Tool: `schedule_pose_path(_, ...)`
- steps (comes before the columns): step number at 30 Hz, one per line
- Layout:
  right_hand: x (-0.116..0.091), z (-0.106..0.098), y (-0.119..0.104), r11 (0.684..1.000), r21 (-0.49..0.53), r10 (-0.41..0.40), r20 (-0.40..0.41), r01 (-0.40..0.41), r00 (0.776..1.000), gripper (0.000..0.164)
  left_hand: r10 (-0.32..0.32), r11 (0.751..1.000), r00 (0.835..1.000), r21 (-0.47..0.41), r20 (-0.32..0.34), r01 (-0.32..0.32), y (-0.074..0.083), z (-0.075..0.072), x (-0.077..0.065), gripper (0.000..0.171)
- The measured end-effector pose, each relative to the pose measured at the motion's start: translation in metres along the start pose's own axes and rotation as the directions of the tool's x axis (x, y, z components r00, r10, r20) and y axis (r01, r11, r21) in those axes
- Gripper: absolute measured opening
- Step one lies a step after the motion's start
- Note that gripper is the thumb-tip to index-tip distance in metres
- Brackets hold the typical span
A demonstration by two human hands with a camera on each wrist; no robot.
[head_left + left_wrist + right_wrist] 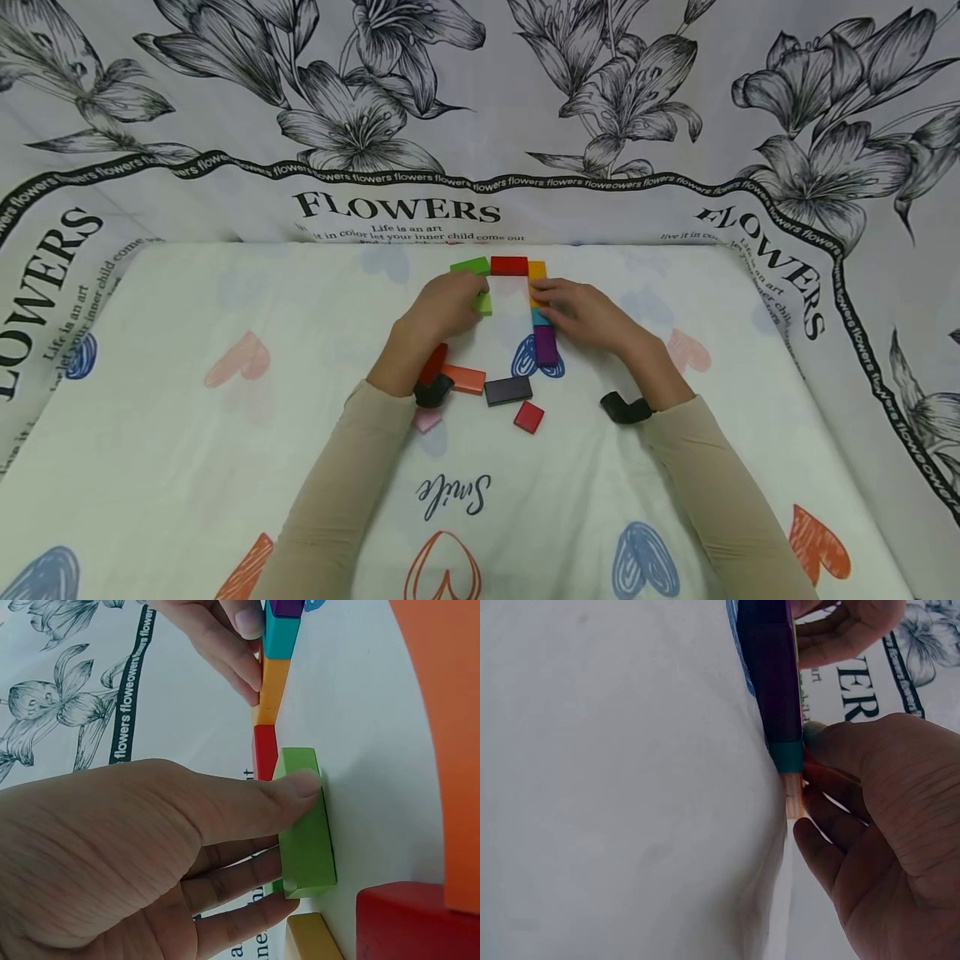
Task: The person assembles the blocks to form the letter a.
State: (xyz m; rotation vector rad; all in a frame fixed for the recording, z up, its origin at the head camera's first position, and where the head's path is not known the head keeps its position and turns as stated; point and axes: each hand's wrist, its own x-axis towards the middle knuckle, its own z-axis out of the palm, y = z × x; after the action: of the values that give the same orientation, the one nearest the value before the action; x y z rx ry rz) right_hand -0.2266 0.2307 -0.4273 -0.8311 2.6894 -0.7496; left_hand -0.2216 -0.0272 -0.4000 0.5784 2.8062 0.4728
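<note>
Left-wrist view only: yellow block point(313, 937), just beside the fingertips of the left grip point(447, 304); hidden in the head view. Head view only: pink block point(428, 419), red cube point(528, 417), dark grey block point(508, 390), all nearer the body than either grip. Left grip: narrow, thumb and fingers pinching one light green rectangular block point(307, 832). Right grip point(581, 312): unclenched, fingers touching the outer side of an orange block point(275, 686), thumb beside a teal block point(282, 637); purple block point(546, 346) adjoining, bodyward of that grip.
</note>
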Motion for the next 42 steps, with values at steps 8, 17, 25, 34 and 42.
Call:
schedule_pose_path(8,0.000,-0.001,0.003,1.000,0.013,-0.005,-0.012,0.005,1.000,0.044,0.022,1.000,1.000,-0.021,0.004,-0.022,0.005,-0.004,0.002,0.029)
schedule_pose_path(17,0.001,-0.001,0.003,1.000,0.015,-0.004,-0.013,0.004,1.000,0.044,0.085,0.995,0.996,-0.045,-0.005,-0.085,0.008,0.000,0.005,0.029)
schedule_pose_path(25,0.001,-0.001,0.003,1.000,0.019,0.003,-0.006,-0.002,1.000,0.045,0.118,0.991,0.993,-0.057,0.008,-0.118,0.016,0.005,0.004,0.036)
schedule_pose_path(34,0.000,0.000,-0.001,0.999,0.045,0.012,-0.005,-0.012,1.000,0.046,0.126,0.992,0.992,-0.014,-0.013,-0.126,0.032,0.010,0.002,0.038)
schedule_pose_path(42,0.000,0.000,-0.003,0.999,0.040,0.026,-0.001,-0.026,1.000,0.046,0.109,0.994,0.994,0.001,-0.001,-0.109,0.037,0.016,0.003,0.036)
